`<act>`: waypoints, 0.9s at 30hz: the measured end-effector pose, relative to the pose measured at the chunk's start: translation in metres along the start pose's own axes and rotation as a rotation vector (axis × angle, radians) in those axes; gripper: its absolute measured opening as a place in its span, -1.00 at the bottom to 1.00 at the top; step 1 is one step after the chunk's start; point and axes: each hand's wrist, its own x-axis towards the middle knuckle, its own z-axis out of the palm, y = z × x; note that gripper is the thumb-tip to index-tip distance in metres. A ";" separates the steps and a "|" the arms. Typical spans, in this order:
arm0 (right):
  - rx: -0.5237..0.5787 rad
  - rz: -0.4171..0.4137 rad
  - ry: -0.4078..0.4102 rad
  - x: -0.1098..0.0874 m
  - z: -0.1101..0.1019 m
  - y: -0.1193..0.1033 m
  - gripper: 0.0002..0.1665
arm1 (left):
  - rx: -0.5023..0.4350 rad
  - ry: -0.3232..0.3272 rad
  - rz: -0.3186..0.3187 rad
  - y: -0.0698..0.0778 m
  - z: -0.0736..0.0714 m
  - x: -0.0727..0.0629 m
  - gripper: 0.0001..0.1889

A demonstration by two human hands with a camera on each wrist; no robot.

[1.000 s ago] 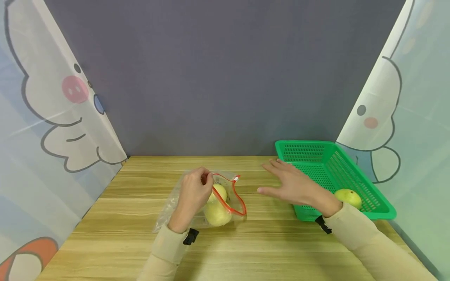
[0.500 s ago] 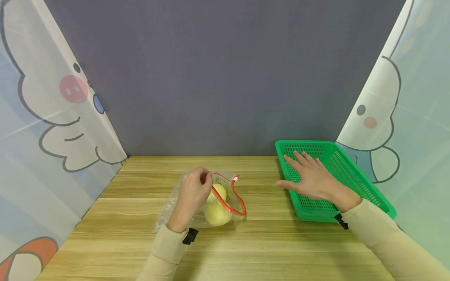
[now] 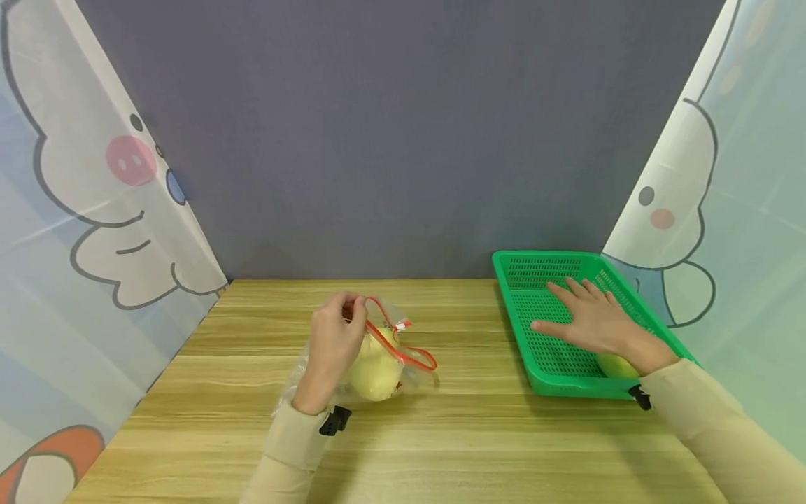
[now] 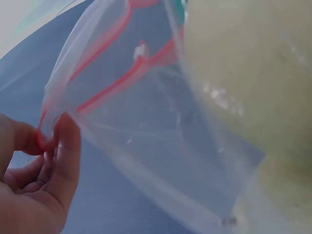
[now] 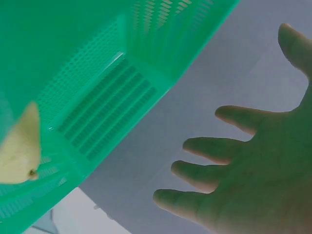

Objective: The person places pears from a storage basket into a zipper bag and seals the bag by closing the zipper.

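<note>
A wood-grained surface [image 3: 478, 441] in pale yellow-brown runs back to a plain dark grey backdrop [image 3: 403, 140], with a light curtain printed with cartoon animals at either side, the left curtain [image 3: 94, 185] and the right curtain [image 3: 683, 175]. Left of centre on the surface is a clear plastic bag [image 4: 146, 112] with a red edge [image 3: 415, 359] and a small white slider [image 3: 401, 326]; inside are two pale yellow-green fruits, the near fruit [image 3: 374, 376] larger to the eye and the far fruit [image 3: 387, 337] just behind it. The left hand [image 3: 332, 334] pinches the bag's red edge between thumb and fingers [image 4: 68, 146]. To the right stands a slotted green basket [image 3: 563, 386], and in its near right part lies another fruit [image 3: 616, 366], partly hidden by the right hand [image 3: 598, 325], which hovers over the basket, its fingers straight and spread.
</note>
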 end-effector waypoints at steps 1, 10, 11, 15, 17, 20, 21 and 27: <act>0.001 0.007 -0.006 -0.001 0.000 0.003 0.20 | -0.010 0.026 0.014 -0.001 -0.001 0.000 -0.89; -0.012 0.044 -0.066 -0.001 0.006 0.023 0.20 | 0.039 0.053 0.028 -0.001 -0.009 0.001 -0.89; -0.018 0.049 -0.073 -0.001 0.006 0.025 0.20 | 0.047 0.033 0.020 -0.001 -0.009 0.001 -0.89; -0.036 0.051 -0.100 -0.001 0.009 0.036 0.19 | 0.056 -0.023 -0.026 0.000 -0.009 0.001 -0.88; -0.025 0.047 -0.116 -0.001 0.011 0.042 0.19 | 0.060 -0.040 -0.048 0.001 -0.009 0.001 -0.88; 0.001 0.044 -0.143 0.000 0.015 0.050 0.18 | 0.065 -0.063 -0.077 0.003 -0.010 0.000 -0.89; 0.007 0.042 -0.151 0.001 0.016 0.052 0.19 | 0.064 -0.070 -0.085 0.003 -0.010 0.000 -0.89; 0.040 0.050 -0.203 0.002 0.023 0.062 0.21 | 0.059 -0.083 -0.089 0.005 -0.008 -0.001 -0.90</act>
